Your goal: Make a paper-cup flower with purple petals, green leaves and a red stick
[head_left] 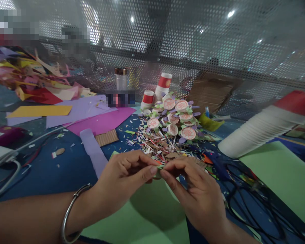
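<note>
Between the fingertips of both hands is a small green piece of paper (159, 167), mostly covered by the fingers. My left hand (129, 176), with a silver bangle on its wrist, pinches one side of it. My right hand (195, 189) pinches the other side. Below the hands lies a large sheet of green paper (142, 213). Just beyond them is a heap of paper scraps (162, 145). Behind the scraps are piled several small round paper pieces (173, 118) with red patterns on top and green and purple tabs.
Stacked paper cups (264, 125) lean at the right above green paper (284, 176) and black cables (256, 200). Purple paper (95, 149), corrugated cardboard (107, 138) and a white charger (1, 155) lie left. A clear jar (121, 79) stands before the perforated metal screen (142, 37).
</note>
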Available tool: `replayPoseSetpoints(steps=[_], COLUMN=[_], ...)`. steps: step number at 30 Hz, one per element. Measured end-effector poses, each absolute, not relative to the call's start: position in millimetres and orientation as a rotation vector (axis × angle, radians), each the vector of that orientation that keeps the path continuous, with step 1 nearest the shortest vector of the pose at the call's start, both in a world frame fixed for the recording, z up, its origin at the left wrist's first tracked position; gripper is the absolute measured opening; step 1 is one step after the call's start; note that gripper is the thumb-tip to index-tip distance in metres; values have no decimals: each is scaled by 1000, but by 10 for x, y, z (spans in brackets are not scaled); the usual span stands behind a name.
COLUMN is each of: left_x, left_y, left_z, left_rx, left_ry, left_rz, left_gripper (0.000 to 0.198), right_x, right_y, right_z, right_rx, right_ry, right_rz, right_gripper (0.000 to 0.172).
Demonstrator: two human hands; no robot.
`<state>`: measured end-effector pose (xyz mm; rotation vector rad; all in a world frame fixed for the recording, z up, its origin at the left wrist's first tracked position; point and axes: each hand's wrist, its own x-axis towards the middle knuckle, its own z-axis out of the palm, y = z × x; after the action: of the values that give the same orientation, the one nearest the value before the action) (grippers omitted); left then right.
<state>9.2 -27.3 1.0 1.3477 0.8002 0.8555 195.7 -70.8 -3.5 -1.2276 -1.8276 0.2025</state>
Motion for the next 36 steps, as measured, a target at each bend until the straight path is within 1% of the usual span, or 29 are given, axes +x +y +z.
replayPoseSetpoints(steps=[6, 11, 15, 18, 23, 26, 32, 36], left_x=[72, 66, 86, 103, 94, 72, 25, 27], left_y=[-256, -260, -267, -264, -230, -204, -204, -233], left_z=[-37, -39, -7, -21, -76, -60, 28, 23], left_rx=[1283, 1293, 1300, 1333, 1461, 1481, 1563, 1565], left_ry=[723, 706, 728, 742, 733, 692, 664, 647], left_rz=[870, 870, 818, 767, 652, 655, 642, 626], left_gripper=[15, 16, 24, 30, 25, 22, 25, 25], right_x=[1945, 1942, 1943, 1953, 1973, 1972, 1979, 1990], right_y=[-719, -726, -716, -701, -702, -714, -701, -687], right_z=[-14, 14, 34, 19, -21, -17, 23, 33], right_rx=[-1237, -1220, -1231, -1242, -1271, -1271, -1231, -1219], right_ry=[-1727, -1716, -1703, -1689, -1672, -1667, -1646, -1692], right_rz=[277, 362, 372, 449, 612, 722, 909, 974], right_gripper=[6, 3, 9, 12, 13, 15, 24, 28])
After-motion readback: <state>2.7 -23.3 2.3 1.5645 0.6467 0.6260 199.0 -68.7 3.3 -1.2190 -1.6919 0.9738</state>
